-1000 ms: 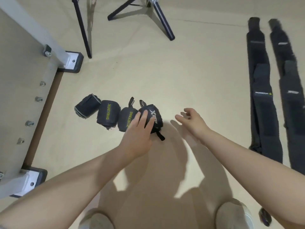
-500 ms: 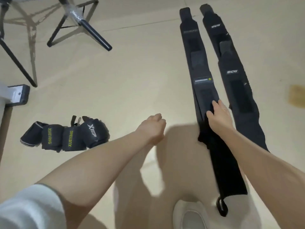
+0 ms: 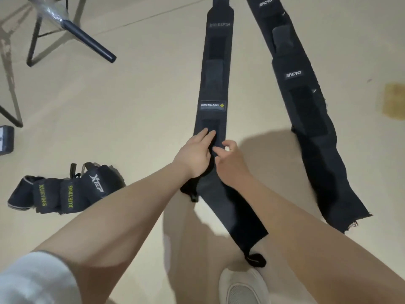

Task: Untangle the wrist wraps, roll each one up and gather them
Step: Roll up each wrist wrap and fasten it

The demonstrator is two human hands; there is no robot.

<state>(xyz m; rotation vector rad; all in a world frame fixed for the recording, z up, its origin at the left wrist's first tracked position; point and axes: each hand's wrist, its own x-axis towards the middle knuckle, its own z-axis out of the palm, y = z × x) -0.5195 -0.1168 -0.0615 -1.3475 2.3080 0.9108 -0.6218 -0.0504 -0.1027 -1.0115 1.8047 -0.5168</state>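
Left hand (image 3: 194,155) rests flat, fingers straight, on the unrolled wrist wrap (image 3: 213,88). Right hand (image 3: 230,160) pinches the same wrap. Four rolled wraps (image 3: 65,190) lie left on the floor.

Four rolled wraps (image 3: 63,191) sit in a row on the floor (image 3: 135,102) at about eight o'clock: two with yellow lettering, one with white lettering and one plain. Two long strips lie flat toward twelve and one o'clock, the left strip (image 3: 215,84) and the right strip (image 3: 306,110), each seemingly made of overlapping wraps whose number cannot be told. There are two hands, left (image 3: 194,153) and right (image 3: 230,157), one shoe (image 3: 244,286) at six o'clock, and one stand (image 3: 72,29) at ten o'clock.
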